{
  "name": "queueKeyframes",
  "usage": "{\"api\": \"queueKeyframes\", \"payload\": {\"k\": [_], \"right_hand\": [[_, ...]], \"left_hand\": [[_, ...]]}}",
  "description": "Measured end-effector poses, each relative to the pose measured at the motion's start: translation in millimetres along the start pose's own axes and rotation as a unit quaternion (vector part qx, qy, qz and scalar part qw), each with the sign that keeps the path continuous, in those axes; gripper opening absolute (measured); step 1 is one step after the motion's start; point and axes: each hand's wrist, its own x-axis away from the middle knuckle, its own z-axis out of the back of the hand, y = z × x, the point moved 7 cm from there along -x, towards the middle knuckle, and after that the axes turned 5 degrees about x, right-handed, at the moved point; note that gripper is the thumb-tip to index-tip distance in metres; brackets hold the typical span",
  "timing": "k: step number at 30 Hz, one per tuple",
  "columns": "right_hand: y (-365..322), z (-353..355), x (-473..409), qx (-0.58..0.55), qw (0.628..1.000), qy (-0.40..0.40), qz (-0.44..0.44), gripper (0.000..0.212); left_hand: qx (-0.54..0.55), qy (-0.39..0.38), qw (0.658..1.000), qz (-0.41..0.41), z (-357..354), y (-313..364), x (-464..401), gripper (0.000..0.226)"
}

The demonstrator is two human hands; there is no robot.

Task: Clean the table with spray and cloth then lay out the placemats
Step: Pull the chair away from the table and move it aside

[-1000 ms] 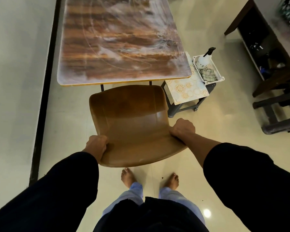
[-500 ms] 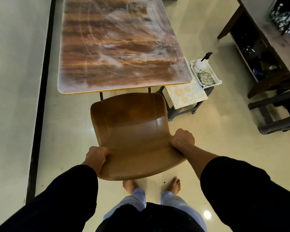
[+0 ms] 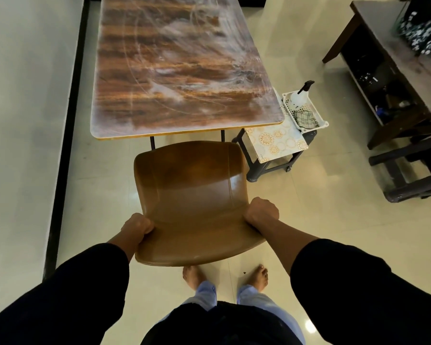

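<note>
A brown plastic chair (image 3: pixel 192 195) stands just in front of the wood-grain table (image 3: pixel 179 70), whose top is smeared with streaks. My left hand (image 3: pixel 137 226) grips the chair back's left edge and my right hand (image 3: pixel 261 211) grips its right edge. To the table's right, a small dark trolley (image 3: pixel 266 168) carries patterned placemats (image 3: pixel 275 139) and a white basket (image 3: pixel 311 115). The basket holds a spray bottle (image 3: pixel 300 95) with a black nozzle and a checked cloth (image 3: pixel 306 118).
A dark wooden bench-shelf (image 3: pixel 388 78) with clutter stands at the right, with dark stools (image 3: pixel 408 170) below it. A raised ledge with a black border (image 3: pixel 65 145) runs along the left. My bare feet (image 3: pixel 224 275) stand on the pale tiled floor behind the chair.
The chair has come back toward me, away from the table edge, with both hands keeping their grip on its back. The view has shifted slightly.
</note>
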Motion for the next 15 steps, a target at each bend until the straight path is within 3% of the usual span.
{"api": "queueKeyframes", "payload": {"k": [3, 7, 10, 15], "right_hand": [[-7, -6, 7, 0.028, 0.998, -0.02, 0.052, 0.022], [-9, -8, 21, 0.042, 0.989, -0.029, 0.139, 0.04], [-7, -8, 30, 0.044, 0.982, -0.007, 0.181, 0.046], [-1, -8, 68, 0.045, 0.955, -0.04, 0.291, 0.072]], "left_hand": [[-0.11, -0.056, 0.989, -0.078, -4, 14, 18, 0.027], [-0.206, -0.129, 0.956, -0.163, -13, 18, 52, 0.065], [-0.314, -0.094, 0.908, -0.262, -20, 14, 94, 0.094], [-0.364, -0.01, 0.828, -0.427, -29, 1, 135, 0.1]]}}
